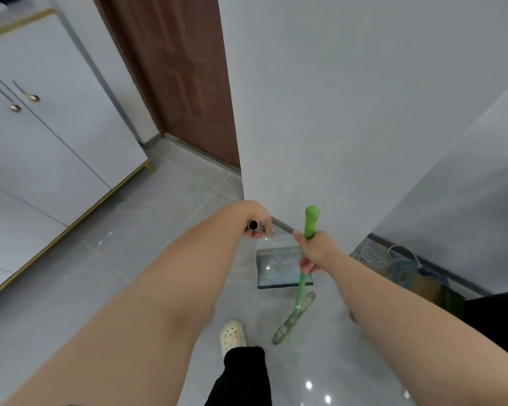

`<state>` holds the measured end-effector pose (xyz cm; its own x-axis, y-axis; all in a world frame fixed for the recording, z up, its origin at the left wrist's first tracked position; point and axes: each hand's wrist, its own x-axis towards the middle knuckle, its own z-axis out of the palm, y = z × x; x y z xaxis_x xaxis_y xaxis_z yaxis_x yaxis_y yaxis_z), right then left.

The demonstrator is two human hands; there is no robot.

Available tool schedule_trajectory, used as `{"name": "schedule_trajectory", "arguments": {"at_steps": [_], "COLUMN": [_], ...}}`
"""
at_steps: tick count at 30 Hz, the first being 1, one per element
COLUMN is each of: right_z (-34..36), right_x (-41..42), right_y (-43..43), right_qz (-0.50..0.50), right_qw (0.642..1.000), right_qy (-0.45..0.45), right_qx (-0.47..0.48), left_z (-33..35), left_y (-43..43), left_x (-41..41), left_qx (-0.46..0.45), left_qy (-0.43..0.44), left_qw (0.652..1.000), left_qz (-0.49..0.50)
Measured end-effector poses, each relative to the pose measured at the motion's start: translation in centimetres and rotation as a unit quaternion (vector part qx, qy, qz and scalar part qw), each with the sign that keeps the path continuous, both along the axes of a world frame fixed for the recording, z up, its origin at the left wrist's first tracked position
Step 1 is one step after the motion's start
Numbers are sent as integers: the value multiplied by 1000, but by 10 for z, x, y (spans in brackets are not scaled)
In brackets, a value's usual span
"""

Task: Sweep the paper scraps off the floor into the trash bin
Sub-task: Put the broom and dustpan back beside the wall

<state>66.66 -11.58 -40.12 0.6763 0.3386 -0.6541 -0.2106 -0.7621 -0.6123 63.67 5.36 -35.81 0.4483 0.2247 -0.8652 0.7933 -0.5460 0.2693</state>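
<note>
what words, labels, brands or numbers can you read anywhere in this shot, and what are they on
No text can be read anywhere in this view.
The broom, dustpan, cabinet and door show no print.
The clutter by the wall on the right is too blurred to tell whether it bears any lettering.
</note>
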Motion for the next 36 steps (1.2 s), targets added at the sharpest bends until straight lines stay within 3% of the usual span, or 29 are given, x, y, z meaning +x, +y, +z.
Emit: {"name": "schedule_trajectory", "arguments": {"at_steps": [3,7,11,18,21,23,27,29,30,33,36], "right_z": [-10,-17,-30,-56,-69,-71,-76,-74,-78,-80,-78], "right_x": [40,89,138,184,202,203,249,258,269,282,297], "right_y": [35,70,98,133,137,136,145,146,147,145,146], "right_qz": [23,-16,-83,-112,-112,-126,-96,-98,-85,-90,-107], "right_qw": [994,990,986,987,986,986,990,990,990,988,987], "right_qy": [-52,-56,-54,11,6,11,0,-18,-20,-29,-46], "right_qx": [-91,-131,-136,-118,-121,-111,-101,-99,-108,-120,-109], "left_z": [-12,-24,-39,-56,-67,-75,-89,-98,-101,-107,-106], "left_y": [31,62,80,93,95,98,105,103,101,102,104], "left_x": [52,108,160,217,232,228,257,261,263,266,271], "left_qx": [-41,-38,-24,25,39,39,73,71,67,145,137], "left_qy": [58,97,121,157,156,142,-3,-47,-67,-137,-206], "left_qw": [996,988,981,961,965,966,995,995,995,980,969], "left_qz": [-46,-113,-153,-226,-205,-211,-66,-51,7,-15,17]}}
